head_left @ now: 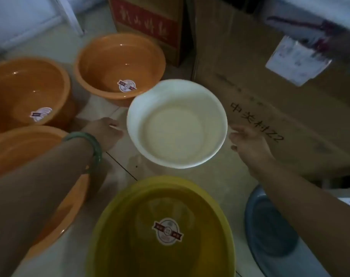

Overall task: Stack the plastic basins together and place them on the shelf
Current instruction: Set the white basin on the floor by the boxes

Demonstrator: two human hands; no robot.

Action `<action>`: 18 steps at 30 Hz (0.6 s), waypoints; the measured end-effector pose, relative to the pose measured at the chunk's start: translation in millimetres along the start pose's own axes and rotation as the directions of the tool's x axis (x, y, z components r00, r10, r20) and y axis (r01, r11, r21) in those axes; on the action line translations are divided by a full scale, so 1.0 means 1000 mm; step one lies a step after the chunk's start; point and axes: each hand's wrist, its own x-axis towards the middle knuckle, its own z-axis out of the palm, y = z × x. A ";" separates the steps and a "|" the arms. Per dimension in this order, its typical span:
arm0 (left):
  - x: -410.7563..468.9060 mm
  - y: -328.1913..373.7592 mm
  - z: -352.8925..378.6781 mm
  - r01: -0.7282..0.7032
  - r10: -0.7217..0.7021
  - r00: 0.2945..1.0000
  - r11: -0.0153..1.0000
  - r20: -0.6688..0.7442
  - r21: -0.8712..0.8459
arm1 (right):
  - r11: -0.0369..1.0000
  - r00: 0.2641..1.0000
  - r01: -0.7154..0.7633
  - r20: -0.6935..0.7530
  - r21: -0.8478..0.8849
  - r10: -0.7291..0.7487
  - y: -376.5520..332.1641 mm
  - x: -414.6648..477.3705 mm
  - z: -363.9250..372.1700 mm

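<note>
So I've got the white basin (177, 123) dead centre, tilted a bit, looks lifted off the floor. My left hand (104, 132) pinches its rim at 9 o'clock, right hand (248, 142) is at 3 o'clock with fingers curled at the rim, though I can't tell if they've really closed on it. Two-sided hold keeps it level, I guess. The yellow basin (160, 226) sits at 6 o'clock, probably the nesting target. Three orange basins (120, 66) wait from 8 to 11, a blue one (270, 232) at 4. Shelf isn't in view.
</note>
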 end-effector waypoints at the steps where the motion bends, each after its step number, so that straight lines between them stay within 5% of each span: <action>1: 0.009 -0.007 0.007 0.015 -0.015 1.000 1.000 -0.008 -0.017 | 1.000 0.999 -0.010 -0.035 -0.015 0.010 0.004 0.008 0.005; 4: 0.025 -0.011 0.022 0.011 -0.011 1.000 0.998 0.001 -0.063 | 0.999 0.995 -0.035 -0.092 -0.001 0.035 0.008 0.031 0.018; 11: 0.033 0.003 0.054 0.034 -0.028 0.999 0.960 0.023 -0.278 | 0.978 0.992 -0.122 0.030 0.170 0.119 0.023 0.055 0.036; 18: 0.017 0.009 0.069 -0.040 0.066 0.994 0.958 0.082 -0.283 | 0.967 0.989 -0.144 0.047 0.209 0.137 0.041 0.036 0.009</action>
